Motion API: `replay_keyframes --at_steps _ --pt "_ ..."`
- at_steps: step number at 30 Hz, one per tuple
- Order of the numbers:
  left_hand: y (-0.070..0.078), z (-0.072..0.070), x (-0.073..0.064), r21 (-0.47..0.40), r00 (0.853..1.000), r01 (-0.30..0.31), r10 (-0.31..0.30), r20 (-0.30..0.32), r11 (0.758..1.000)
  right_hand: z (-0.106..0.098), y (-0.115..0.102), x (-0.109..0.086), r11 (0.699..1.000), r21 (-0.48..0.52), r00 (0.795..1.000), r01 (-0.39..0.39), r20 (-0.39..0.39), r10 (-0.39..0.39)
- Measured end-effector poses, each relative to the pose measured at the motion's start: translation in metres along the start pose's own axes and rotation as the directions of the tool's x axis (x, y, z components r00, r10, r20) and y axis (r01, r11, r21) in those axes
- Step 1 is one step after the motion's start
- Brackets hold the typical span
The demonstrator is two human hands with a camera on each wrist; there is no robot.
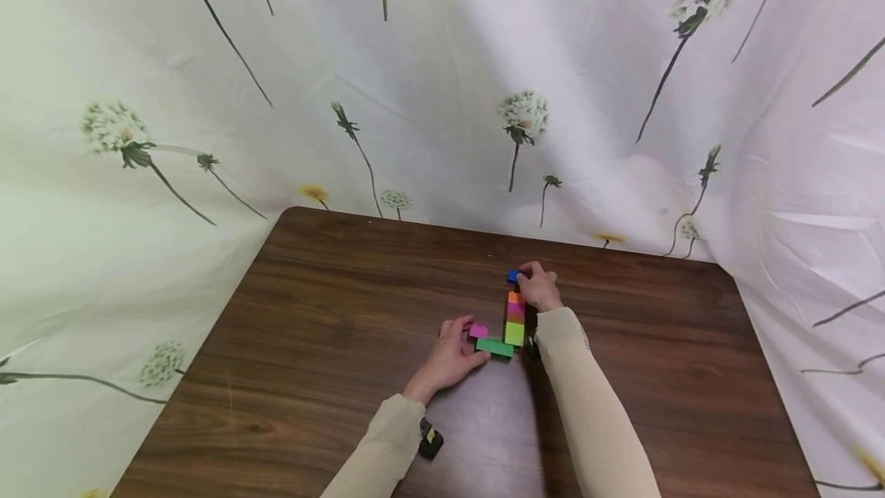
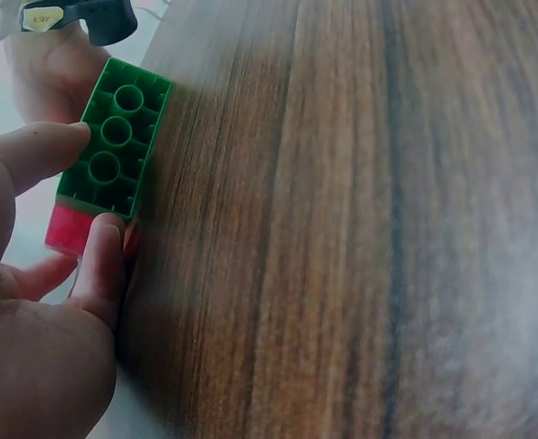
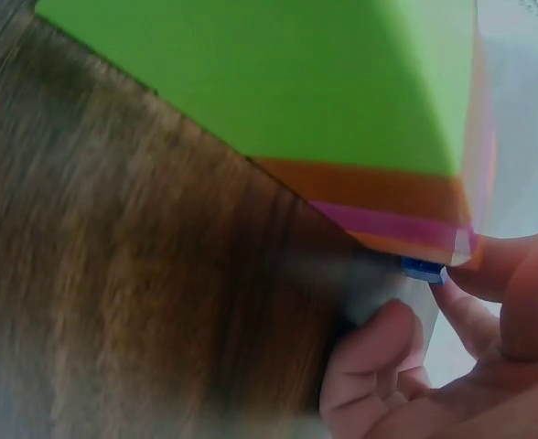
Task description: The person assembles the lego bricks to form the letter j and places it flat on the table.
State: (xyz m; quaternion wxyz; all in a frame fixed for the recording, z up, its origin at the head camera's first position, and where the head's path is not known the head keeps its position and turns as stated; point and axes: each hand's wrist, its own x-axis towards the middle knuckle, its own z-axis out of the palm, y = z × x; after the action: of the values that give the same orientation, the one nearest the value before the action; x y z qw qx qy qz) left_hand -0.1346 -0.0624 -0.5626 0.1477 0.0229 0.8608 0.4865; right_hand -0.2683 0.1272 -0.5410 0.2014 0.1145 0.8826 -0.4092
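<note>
Toy building bricks lie on the brown wooden table (image 1: 332, 290). My left hand (image 1: 449, 360) holds a dark green brick (image 1: 495, 346) beside a pink brick (image 1: 478, 331), thumb and fingers against them. In the left wrist view, the hollow underside of the green brick (image 2: 113, 137) faces the camera, with the pink brick (image 2: 68, 227) against its end. My right hand (image 1: 541, 289) pinches a small blue brick (image 1: 512, 276) beyond a row of joined bricks. That row has a lime green brick (image 1: 515, 333) nearest me, then orange and magenta ones; its orange brick (image 1: 515, 297) is farthest.
A white curtain (image 1: 429, 98) with dandelion prints hangs behind the table and at both sides. Each wrist wears a black device; the left wrist device (image 1: 430, 440) shows plainly. The table's back edge (image 1: 429, 224) runs along the curtain.
</note>
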Motion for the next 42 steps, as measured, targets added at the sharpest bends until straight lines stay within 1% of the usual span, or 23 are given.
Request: replay_keyframes --at_steps 7,13,19,20,26,32,40,42 --pt "0.003 -0.002 -0.001 -0.005 1.0 -0.001 0.001 0.003 1.0 -0.004 0.004 -0.002 0.999 0.022 1.0 0.026 0.015 -0.027" --pt "0.001 -0.001 -0.001 -0.001 1.0 -0.003 0.003 0.003 1.0 -0.005 0.009 -0.003 0.998 0.027 0.998 0.063 0.02 -0.063" --pt "0.0 -0.002 -0.001 -0.01 0.999 -0.032 0.032 0.003 0.999 -0.005 0.013 -0.002 0.993 0.025 0.993 0.115 0.025 -0.116" --pt "0.0 -0.002 0.0 -0.013 0.999 -0.037 0.037 0.003 0.999 -0.005 0.013 -0.002 0.993 0.027 0.993 0.117 0.027 -0.118" --pt "0.001 -0.003 -0.001 -0.016 1.0 -0.012 0.012 0.005 1.0 -0.005 0.013 -0.002 0.994 0.032 0.994 0.106 0.035 -0.107" --pt "0.001 -0.001 0.001 -0.013 1.0 -0.012 0.012 0.007 1.0 -0.007 0.014 -0.002 0.994 0.024 0.994 0.109 0.024 -0.109" --pt "0.0 -0.001 0.002 -0.012 1.0 -0.027 0.027 -0.001 1.0 -0.007 0.011 -0.002 0.995 0.062 0.996 0.084 0.031 -0.086" --pt "0.0 -0.001 0.002 -0.013 1.0 -0.019 0.019 0.005 1.0 -0.006 0.011 -0.003 0.995 0.066 0.996 0.079 0.029 -0.081"
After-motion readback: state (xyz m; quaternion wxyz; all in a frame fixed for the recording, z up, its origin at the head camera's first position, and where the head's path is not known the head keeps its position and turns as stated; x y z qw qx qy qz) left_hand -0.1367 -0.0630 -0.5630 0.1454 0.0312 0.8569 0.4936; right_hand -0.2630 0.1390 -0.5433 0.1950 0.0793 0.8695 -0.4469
